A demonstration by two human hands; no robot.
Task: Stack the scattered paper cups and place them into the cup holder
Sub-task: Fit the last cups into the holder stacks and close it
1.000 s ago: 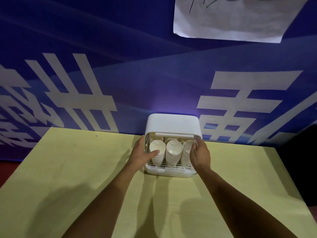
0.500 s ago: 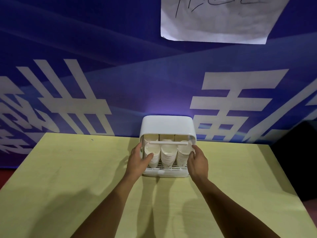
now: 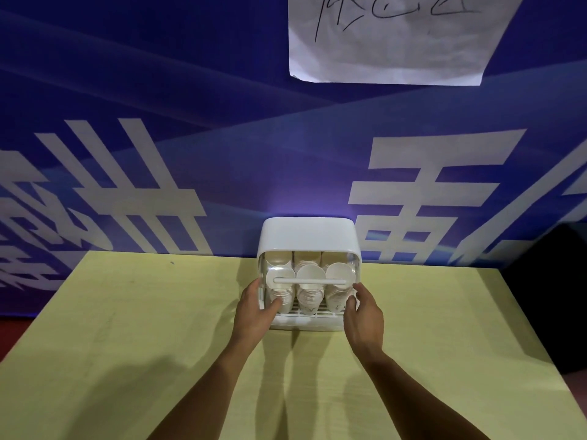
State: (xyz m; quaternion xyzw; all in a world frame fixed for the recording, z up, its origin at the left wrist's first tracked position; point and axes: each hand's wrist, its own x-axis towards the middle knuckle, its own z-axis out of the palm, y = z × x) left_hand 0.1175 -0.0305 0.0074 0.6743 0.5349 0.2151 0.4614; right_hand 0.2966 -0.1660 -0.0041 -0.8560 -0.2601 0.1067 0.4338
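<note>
A white cup holder (image 3: 308, 233) stands at the table's far edge against the wall. Inside it are three stacks of white paper cups (image 3: 311, 274), their mouths facing me. A clear front lid with a white handle bar (image 3: 309, 281) hangs halfway down across the opening. My left hand (image 3: 257, 312) grips the lid's left edge, with its thumb across the front by the left stack. My right hand (image 3: 363, 315) grips the lid's right edge.
The holder sits on a pale yellow table (image 3: 127, 328). A blue banner (image 3: 190, 138) with white characters rises right behind it, with a handwritten paper sheet (image 3: 390, 39) taped high up. A dark mass (image 3: 552, 296) lies past the table's right edge.
The clear lid and its white bar have swung down from the top of the opening to about halfway. Both hands have followed it down the holder's sides.
</note>
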